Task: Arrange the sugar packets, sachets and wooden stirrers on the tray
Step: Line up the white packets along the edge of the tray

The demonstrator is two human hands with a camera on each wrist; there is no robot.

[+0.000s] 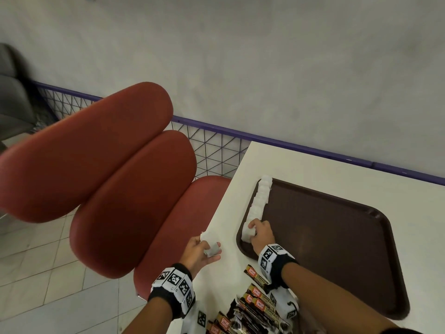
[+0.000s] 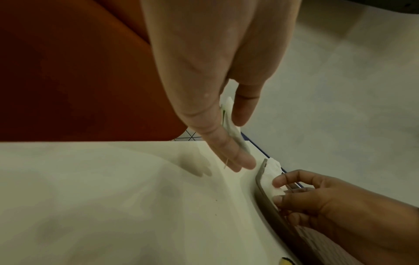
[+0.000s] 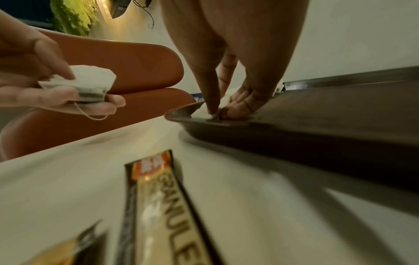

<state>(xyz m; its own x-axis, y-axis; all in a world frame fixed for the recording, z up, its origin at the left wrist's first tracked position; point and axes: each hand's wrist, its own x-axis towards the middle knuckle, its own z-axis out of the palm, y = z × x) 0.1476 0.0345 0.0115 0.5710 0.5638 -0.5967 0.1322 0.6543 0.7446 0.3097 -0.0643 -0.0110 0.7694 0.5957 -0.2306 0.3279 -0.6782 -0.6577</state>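
A brown tray lies on the white table. Several white tea-bag sachets stand in a row along its left rim. My right hand pinches one more white sachet at the near end of that row, touching the tray floor; in the right wrist view its fingertips press the sachet down. My left hand hovers at the table's left edge and holds a white tea bag with a dangling string between thumb and fingers.
Several brown coffee granule sachets lie heaped on the table near my wrists; one lies just short of the tray. A red padded chair stands left of the table. A purple rail with wire mesh runs behind.
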